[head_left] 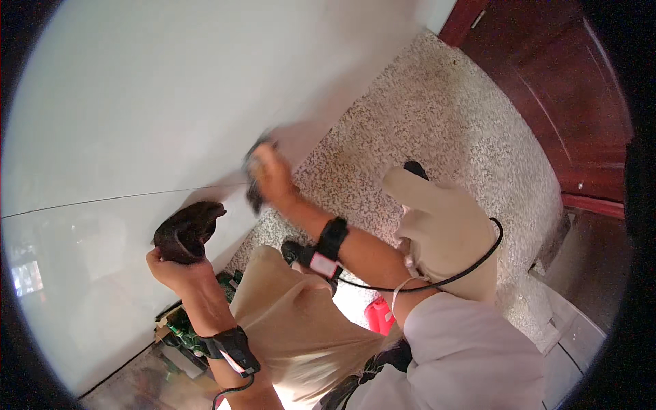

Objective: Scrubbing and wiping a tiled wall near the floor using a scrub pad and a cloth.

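Observation:
My left hand [179, 270] is closed around the lower end of a dark brown cloth [184, 231], soft-looking and folded, its upper corner bent to the right. It is held up in front of the white wall. Farther ahead and to the right, my right hand [272, 174] is blurred by motion beside the wall. Its fingers are closed on a dark, elongated object [255, 193] whose kind the blur hides. Whether that object touches the wall cannot be made out. Black straps with small devices and cables sit on both forearms.
The white wall [137, 116] has a thin horizontal seam and meets a speckled floor [410, 109]. A dark red door [547, 89] stands at the right. Green bottles [186, 338] stand low at the left. A red object [379, 316] lies below, between my legs in beige trousers.

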`<state>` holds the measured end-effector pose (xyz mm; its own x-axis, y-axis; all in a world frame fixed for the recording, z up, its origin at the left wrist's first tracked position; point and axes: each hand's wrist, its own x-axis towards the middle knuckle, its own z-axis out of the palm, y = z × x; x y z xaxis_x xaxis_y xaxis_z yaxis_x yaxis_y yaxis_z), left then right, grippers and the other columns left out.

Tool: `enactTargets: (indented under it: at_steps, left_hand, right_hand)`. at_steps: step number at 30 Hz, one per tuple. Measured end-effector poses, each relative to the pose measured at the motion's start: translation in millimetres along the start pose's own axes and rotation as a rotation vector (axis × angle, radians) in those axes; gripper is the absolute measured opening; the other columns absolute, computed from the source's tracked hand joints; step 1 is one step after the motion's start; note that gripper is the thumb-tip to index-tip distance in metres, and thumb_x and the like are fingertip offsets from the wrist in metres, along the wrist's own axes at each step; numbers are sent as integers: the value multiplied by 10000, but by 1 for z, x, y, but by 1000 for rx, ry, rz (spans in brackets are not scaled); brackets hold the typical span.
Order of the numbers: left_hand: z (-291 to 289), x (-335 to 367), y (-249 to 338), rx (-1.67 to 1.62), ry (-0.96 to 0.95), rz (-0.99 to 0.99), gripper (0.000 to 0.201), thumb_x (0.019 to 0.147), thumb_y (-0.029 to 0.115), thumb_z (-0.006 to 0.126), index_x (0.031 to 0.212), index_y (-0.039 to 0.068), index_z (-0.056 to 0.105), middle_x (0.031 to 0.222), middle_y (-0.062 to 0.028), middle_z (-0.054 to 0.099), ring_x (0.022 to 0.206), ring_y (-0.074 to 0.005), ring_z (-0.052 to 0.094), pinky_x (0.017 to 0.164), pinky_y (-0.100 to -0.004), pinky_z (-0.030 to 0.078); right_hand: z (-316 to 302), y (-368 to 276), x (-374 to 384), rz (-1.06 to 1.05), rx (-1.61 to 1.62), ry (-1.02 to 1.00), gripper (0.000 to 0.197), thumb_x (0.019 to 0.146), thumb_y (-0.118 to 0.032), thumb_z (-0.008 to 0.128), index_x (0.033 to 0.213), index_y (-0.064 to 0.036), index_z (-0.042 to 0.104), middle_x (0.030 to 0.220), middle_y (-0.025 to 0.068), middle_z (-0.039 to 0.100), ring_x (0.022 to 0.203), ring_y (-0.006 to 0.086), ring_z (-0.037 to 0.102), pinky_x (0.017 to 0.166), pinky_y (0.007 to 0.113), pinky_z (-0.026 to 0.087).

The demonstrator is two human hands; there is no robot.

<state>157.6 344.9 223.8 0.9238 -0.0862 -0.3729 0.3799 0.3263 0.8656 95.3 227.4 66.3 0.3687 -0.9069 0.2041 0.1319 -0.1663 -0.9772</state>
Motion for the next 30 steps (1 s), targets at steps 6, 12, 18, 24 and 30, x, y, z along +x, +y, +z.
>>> enactTargets:
  at_steps: [6, 12, 18, 24, 30]
  left_hand:
    - [3, 1, -12, 16, 99, -62, 348, 657, 215, 382, 906, 11, 514, 931, -126, 542, 855, -273, 528, 732, -401, 428]
    - [2, -1, 12, 6, 116, 3, 349, 662, 210, 379, 908, -3, 505, 929, -133, 538, 851, -275, 527, 725, -400, 430]
    - [5, 1, -14, -3, 97, -53, 342, 680, 211, 362, 894, -15, 504, 921, -139, 536, 849, -285, 525, 725, -410, 432]
    - [7, -1, -15, 59, 82, 35, 339, 676, 220, 372, 885, -11, 506, 910, -131, 537, 833, -277, 527, 706, -403, 433]
    - [10, -5, -5, 109, 193, 54, 311, 664, 243, 398, 868, 41, 515, 902, -98, 543, 830, -232, 512, 664, -355, 405]
  right_hand:
    - [11, 12, -38, 174, -127, -317, 222, 731, -129, 512, 937, -71, 451, 788, 184, 525, 761, 375, 511, 643, 435, 408]
    - [-20, 32, 35, 331, 17, 267, 282, 791, -182, 470, 1011, -29, 382, 931, 196, 503, 859, 334, 491, 737, 388, 381]
    - [-32, 83, 36, 613, 284, 506, 405, 797, -211, 462, 1100, 6, 302, 1070, 217, 423, 982, 340, 421, 813, 381, 342]
    - [64, 65, -79, 686, -73, -113, 421, 790, -272, 437, 1092, 13, 367, 1045, 280, 446, 942, 398, 453, 827, 417, 352]
    - [30, 74, -37, 699, 71, 28, 267, 741, -120, 452, 975, 9, 451, 934, 211, 506, 818, 324, 499, 717, 366, 398]
